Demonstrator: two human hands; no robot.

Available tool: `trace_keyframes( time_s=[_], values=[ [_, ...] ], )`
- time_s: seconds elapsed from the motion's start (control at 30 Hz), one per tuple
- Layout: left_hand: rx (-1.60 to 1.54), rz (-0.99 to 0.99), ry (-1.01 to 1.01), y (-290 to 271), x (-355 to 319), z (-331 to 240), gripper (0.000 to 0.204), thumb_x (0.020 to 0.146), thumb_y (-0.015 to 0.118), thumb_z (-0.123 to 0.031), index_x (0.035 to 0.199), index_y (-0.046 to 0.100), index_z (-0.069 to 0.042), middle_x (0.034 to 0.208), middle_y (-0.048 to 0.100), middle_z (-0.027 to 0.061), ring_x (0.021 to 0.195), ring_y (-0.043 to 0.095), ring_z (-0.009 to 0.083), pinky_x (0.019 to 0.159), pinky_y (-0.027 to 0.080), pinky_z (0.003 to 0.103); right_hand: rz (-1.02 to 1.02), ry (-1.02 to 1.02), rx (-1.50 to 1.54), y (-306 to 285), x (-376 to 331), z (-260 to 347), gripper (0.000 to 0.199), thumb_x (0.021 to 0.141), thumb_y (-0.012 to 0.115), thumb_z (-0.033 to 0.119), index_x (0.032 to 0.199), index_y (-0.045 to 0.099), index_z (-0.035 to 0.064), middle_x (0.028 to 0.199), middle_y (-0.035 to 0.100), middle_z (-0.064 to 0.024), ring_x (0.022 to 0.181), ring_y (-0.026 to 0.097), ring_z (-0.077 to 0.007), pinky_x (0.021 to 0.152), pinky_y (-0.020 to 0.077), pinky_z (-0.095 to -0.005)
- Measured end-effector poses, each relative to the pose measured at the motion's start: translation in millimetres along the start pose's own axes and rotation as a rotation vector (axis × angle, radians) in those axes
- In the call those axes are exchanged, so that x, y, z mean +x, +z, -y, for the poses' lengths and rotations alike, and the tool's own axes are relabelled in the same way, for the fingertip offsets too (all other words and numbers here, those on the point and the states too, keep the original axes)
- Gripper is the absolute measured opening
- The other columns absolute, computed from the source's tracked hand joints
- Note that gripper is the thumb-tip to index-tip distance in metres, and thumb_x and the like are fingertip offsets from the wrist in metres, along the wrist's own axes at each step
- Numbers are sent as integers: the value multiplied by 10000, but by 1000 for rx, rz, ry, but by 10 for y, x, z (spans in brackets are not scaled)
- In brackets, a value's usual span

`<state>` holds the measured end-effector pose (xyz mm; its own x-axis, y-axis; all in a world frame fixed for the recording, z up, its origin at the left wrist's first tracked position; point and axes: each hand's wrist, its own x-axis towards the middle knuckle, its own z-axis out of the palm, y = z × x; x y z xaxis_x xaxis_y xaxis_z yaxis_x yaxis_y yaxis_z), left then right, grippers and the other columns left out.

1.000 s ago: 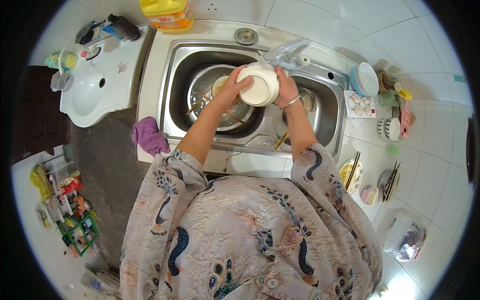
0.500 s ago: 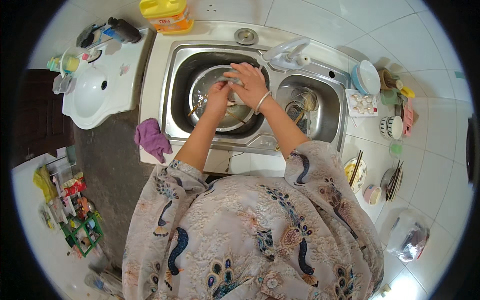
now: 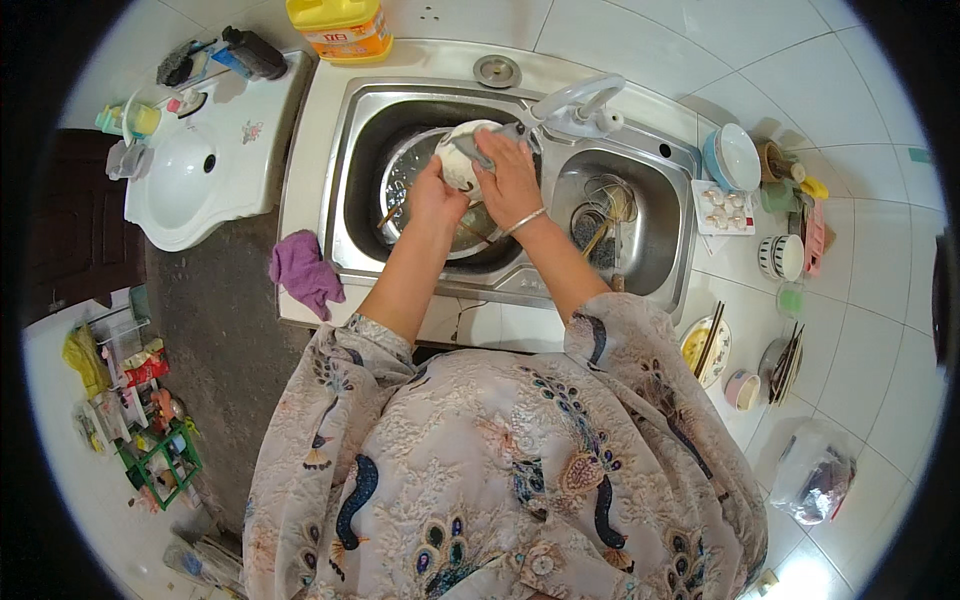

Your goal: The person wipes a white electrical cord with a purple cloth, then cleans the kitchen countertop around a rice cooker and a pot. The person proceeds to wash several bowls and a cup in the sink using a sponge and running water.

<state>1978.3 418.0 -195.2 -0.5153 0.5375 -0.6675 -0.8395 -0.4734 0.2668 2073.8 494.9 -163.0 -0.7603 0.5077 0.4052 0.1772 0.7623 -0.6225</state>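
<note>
My left hand [image 3: 438, 200] grips a white bowl [image 3: 456, 172] from its near left side, tilted above a metal basin [image 3: 386, 180]. My right hand [image 3: 512, 182] presses a grey cloth [image 3: 472, 150] against the bowl; part of the cloth is hidden under the fingers. The basin sits in the left bowl of the steel double sink [image 3: 336, 200] and holds water. Wooden chopsticks [image 3: 471, 232] stick out near its front edge. The white faucet [image 3: 575, 95] stands just beyond my right hand.
The right sink bowl holds a wire strainer [image 3: 610, 195]. A purple cloth [image 3: 304, 272] hangs over the counter's left edge. A yellow jug [image 3: 342, 40] stands behind the sink. Bowls [image 3: 737, 157], a plate with chopsticks [image 3: 716, 365] and a plastic bag [image 3: 812, 475] line the right counter.
The bowl has come up into clear view, tilted between my hands. My right hand has moved slightly right and down, with the cloth now showing on the bowl.
</note>
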Motion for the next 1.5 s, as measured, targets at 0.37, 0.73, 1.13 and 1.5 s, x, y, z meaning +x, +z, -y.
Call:
trace_keyframes(
  time_s=[0.37,0.73,1.13,1.5],
  values=[
    [64,260,-10,-94,-38,-121,327,952,384,-220,1199,479,-27,1242,512,92,1157,479,243,1012,338,440,-147,880,664,-283,17,-302,419,929,447,351,1103,565,-12,1028,599,-96,983,540,-175,870,405,-284],
    [707,372,309,-3,-12,-66,150,887,549,-150,912,591,-8,839,613,19,748,563,98,669,447,241,122,65,99,-144,379,-154,244,858,556,257,1073,619,161,1116,594,-72,1057,529,-269,868,435,-341],
    [-87,50,-146,285,-80,161,282,936,394,-133,1177,462,-3,1219,522,143,1146,499,312,965,419,442,-300,797,978,113,43,-687,437,928,475,287,1243,428,-13,1169,537,-130,1056,519,-203,901,411,-320],
    [-53,95,-132,292,-121,191,262,954,351,-128,1142,461,17,1149,548,146,1071,541,268,931,444,405,-108,326,392,-161,134,-432,372,845,542,179,1202,516,79,1166,544,-127,1115,468,-260,971,334,-383]
  ],
)
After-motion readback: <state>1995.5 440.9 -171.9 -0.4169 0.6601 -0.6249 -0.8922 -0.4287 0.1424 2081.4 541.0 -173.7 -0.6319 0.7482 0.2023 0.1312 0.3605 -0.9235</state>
